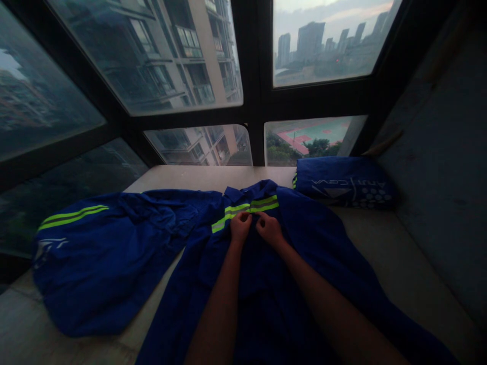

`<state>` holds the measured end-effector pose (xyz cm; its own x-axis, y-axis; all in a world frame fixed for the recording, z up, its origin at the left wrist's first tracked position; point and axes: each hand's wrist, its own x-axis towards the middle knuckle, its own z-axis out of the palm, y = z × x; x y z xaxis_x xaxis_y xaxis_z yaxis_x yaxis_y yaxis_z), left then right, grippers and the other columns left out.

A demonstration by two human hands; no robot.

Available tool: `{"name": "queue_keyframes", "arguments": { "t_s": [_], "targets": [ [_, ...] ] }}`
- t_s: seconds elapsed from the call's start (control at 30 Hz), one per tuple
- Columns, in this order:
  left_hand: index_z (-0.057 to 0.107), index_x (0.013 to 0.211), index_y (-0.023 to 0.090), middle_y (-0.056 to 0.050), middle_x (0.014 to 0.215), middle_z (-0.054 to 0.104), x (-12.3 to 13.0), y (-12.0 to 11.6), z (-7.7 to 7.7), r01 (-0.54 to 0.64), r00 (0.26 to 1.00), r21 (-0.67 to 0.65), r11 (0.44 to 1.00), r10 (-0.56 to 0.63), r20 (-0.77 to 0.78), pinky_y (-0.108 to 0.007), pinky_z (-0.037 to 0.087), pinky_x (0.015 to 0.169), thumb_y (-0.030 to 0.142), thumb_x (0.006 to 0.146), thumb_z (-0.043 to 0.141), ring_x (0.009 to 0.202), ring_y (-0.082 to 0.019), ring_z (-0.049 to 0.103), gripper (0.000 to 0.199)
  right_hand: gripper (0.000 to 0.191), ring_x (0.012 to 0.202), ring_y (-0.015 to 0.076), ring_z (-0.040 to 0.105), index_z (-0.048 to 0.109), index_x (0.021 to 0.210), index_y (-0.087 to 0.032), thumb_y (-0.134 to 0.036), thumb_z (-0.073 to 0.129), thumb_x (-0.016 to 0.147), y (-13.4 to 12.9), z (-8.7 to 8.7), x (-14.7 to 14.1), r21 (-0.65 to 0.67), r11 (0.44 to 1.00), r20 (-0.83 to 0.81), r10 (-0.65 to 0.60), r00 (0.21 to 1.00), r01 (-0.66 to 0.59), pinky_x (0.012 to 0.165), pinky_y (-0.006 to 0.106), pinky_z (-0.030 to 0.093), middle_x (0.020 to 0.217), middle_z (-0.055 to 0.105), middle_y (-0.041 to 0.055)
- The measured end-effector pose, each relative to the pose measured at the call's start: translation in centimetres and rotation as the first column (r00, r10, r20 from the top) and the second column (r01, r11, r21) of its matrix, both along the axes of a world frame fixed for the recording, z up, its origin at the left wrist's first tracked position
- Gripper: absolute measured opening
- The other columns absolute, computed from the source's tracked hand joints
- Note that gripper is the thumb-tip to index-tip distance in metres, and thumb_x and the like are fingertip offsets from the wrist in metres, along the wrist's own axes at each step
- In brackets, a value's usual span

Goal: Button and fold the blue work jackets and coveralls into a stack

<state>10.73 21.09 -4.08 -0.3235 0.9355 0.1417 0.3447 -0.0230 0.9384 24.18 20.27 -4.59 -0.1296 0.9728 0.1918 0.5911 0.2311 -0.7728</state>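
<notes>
A blue jacket with yellow-green reflective stripes lies spread out on the pale ledge, its collar toward the window. My left hand is closed in a pinch on the jacket's front edge, just below the stripe. Beside it, my right hand is also closed, thumb and finger pinching the other side of the front opening. The fingertips of both hands nearly meet at the middle of the chest. Any small fastener between them is too small to make out.
Another blue garment with stripes lies at the left, beside the jacket. A folded blue bundle with white lettering rests at the back right of the pale ledge. Dark-framed windows rise behind, and a wall stands at the right.
</notes>
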Motion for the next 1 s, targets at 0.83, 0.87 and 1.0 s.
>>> {"name": "queue_keyframes", "arguments": {
  "t_s": [0.83, 0.87, 1.0],
  "targets": [
    [0.065, 0.092, 0.018, -0.007, 0.087, 0.073, 2.1, -1.6, 0.9, 0.041, 0.932, -0.052, 0.998, -0.057, -0.358, -0.032, 0.051, 0.080, 0.016, 0.080, 0.061, 0.083, -0.021, 0.069, 0.013, 0.024, 0.088, 0.0176, 0.069, 0.074, 0.095, -0.020, -0.032, 0.054, 0.092, 2.0, 1.5, 0.1, -0.203, 0.963, 0.140, -0.150, 0.979, 0.177, 0.071, 0.022, 0.046, 0.093, 0.076, 0.0067],
    [0.065, 0.092, 0.018, -0.009, 0.088, 0.072, 2.3, -1.6, 1.2, 0.001, 0.913, -0.070, 0.998, -0.030, -0.407, -0.034, 0.050, 0.081, 0.018, 0.082, 0.060, 0.085, -0.023, 0.069, 0.011, 0.024, 0.090, 0.0184, 0.069, 0.074, 0.095, -0.020, -0.033, 0.054, 0.092, 1.9, 1.7, 0.0, -0.210, 0.960, 0.168, -0.150, 0.974, 0.184, 0.071, 0.023, 0.046, 0.094, 0.076, 0.0078],
    [0.065, 0.087, 0.018, -0.014, 0.088, 0.070, 2.4, -1.4, 2.2, -0.098, 0.825, -0.157, 0.983, -0.008, -0.565, -0.037, 0.047, 0.081, 0.024, 0.085, 0.058, 0.089, -0.028, 0.067, 0.009, 0.028, 0.091, 0.0223, 0.070, 0.071, 0.098, -0.020, -0.039, 0.051, 0.094, 1.0, 2.2, -0.9, -0.224, 0.950, 0.278, -0.153, 0.948, 0.219, 0.075, 0.028, 0.047, 0.096, 0.074, 0.0126]
  ]
}}
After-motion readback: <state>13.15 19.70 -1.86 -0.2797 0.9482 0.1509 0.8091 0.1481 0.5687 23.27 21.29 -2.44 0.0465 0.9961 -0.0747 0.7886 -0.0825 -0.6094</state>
